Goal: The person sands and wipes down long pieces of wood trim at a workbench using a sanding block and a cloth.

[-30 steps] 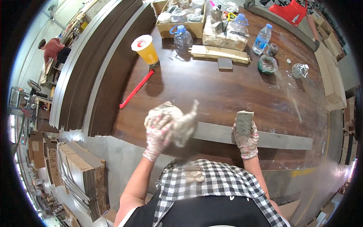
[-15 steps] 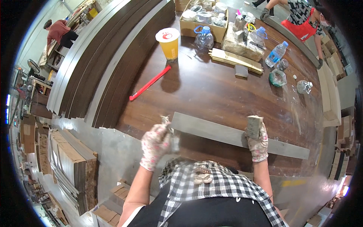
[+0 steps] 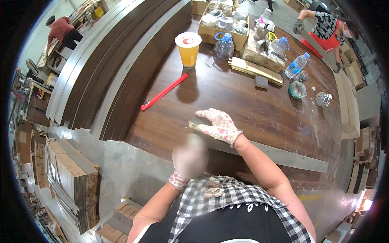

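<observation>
Head view: the right hand (image 3: pixel 219 126) lies flat, fingers spread, on the near-left end of the long grey strip (image 3: pixel 283 156) along the table (image 3: pixel 251 105) edge. Left hand (image 3: pixel 180 178) mostly blurred; grip unclear. The strip looks stiff and light; best held mid-length.

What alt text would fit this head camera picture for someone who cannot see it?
Seen from above, a person's gloved right hand lies flat on the end of a long grey strip on a dark wooden table. The left hand is largely hidden behind a blur. A red stick and an orange drink sit beyond.
</observation>
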A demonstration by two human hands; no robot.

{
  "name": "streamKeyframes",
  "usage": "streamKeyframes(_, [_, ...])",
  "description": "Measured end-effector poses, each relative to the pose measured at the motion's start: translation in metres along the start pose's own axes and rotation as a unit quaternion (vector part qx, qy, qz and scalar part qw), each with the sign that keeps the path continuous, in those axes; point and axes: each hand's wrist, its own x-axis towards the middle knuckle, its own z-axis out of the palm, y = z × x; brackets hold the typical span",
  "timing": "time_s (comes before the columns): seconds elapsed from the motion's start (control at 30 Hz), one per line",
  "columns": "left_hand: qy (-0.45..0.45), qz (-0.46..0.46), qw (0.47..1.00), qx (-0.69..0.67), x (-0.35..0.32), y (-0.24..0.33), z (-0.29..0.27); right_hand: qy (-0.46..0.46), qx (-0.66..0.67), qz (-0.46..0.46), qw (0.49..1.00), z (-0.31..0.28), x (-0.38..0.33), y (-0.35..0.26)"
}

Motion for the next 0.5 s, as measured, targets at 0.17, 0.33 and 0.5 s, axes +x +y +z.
streamKeyframes(0.17, [0.004,0.003,1.0,-0.021,-0.009,-0.01,0.002,0.007,-0.021,-0.008,1.0,-0.025,-0.047,0.039])
streamKeyframes(0.33, [-0.016,0.002,1.0,-0.026,-0.002,-0.009,-0.001,0.063,-0.026,0.016,0.998,-0.032,-0.055,0.022])
streamKeyframes(0.5, [-0.064,0.006,0.998,-0.008,0.0,-0.006,-0.006,0.06,-0.062,-0.039,0.996,0.004,-0.028,0.011])
